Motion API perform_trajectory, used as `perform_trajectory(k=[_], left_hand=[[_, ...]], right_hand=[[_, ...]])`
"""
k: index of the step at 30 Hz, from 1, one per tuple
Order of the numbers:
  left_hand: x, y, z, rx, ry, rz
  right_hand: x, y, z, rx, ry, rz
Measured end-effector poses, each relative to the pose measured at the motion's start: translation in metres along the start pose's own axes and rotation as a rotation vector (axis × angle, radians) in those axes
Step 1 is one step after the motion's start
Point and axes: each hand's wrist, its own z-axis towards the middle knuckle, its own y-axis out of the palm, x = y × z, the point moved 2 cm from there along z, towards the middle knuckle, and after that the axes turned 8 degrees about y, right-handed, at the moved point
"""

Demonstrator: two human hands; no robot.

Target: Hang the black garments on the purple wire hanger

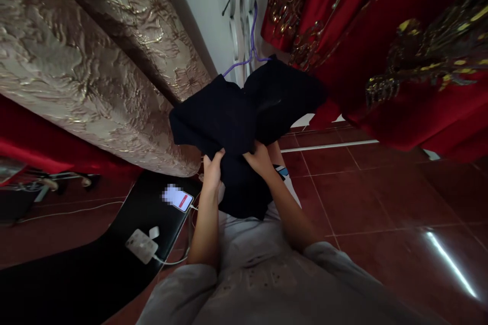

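Red-tiled floor (pixel 343 193), right; I see left hand (pixel 212 170) and right hand (pixel 260 160) gripping a creased, blue-black garment (pixel 229 117) on a purple hanger (pixel 252 51).

Probably a clothing shop: gold-trimmed red garments (pixel 354 35), tiled floor (pixel 366 193).

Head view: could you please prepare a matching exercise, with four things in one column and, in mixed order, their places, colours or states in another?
Things:
1. dark garment
2. hanger
3. lit phone
4. gold-decorated red fabric

Descriptions:
A. lying on a black surface
B. hanging at upper right
C. held by left hand and right hand
D. purple

Pairs: 1-C, 2-D, 3-A, 4-B
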Motion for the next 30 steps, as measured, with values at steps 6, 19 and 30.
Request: perform_trajectory(k=[6,19,30], left_hand=[[-0.001,-0.004,0.004,0.202,0.431,0.091],[-0.026,0.033,-0.03,-0.404,0.651,0.554],[-0.024,0.034,-0.031,-0.403,0.726,0.614]], right_hand=[[0.008,-0.028,-0.016,-0.147,0.127,-0.086],[0.012,-0.019,-0.024,-0.038,0.087,0.21],[0.005,-0.036,-0.025,-0.077,-0.038,-0.085]])
